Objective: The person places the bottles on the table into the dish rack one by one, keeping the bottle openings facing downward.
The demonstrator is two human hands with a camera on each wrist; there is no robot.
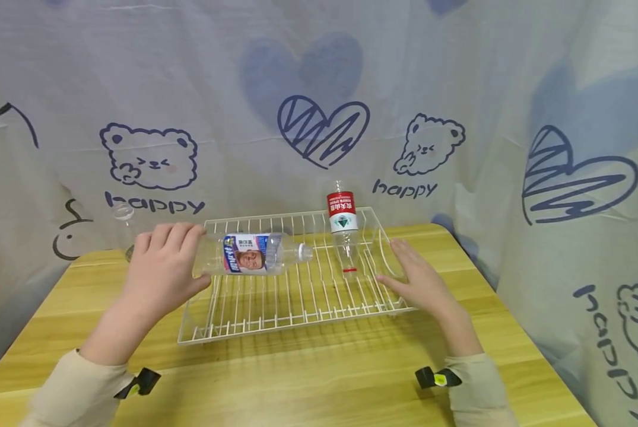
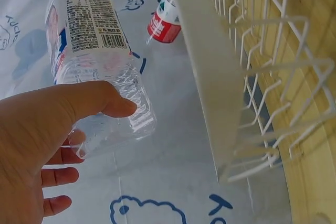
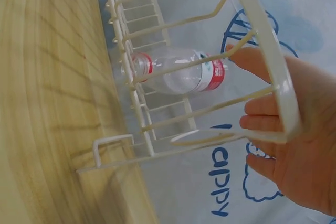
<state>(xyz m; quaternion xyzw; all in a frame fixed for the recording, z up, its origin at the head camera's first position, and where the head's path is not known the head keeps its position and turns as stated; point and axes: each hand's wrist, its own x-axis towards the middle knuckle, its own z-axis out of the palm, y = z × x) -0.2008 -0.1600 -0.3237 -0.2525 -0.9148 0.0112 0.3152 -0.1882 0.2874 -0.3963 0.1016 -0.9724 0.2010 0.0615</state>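
My left hand (image 1: 161,270) grips a clear plastic bottle (image 1: 286,252) by its base end. This bottle lies sideways over the dish rack, its neck towards the right, its label (image 2: 94,22) white and blue with a printed face. The thumb is on the near side and the fingers are partly hidden behind it. Beside the right end of the white wire dish rack (image 1: 292,323), my right hand (image 1: 422,279) has its fingers extended; whether it touches the wire is unclear. A red-and-white labelled bottle (image 1: 342,220) stands neck down in the rack, a red ring at its neck.
Another clear bottle (image 1: 123,214) stands at the left, behind my left hand and partly hidden. The rack rests on a wood-grain table (image 1: 292,385). Behind and beside the table hangs a pale curtain (image 1: 217,77) with hearts and bears.
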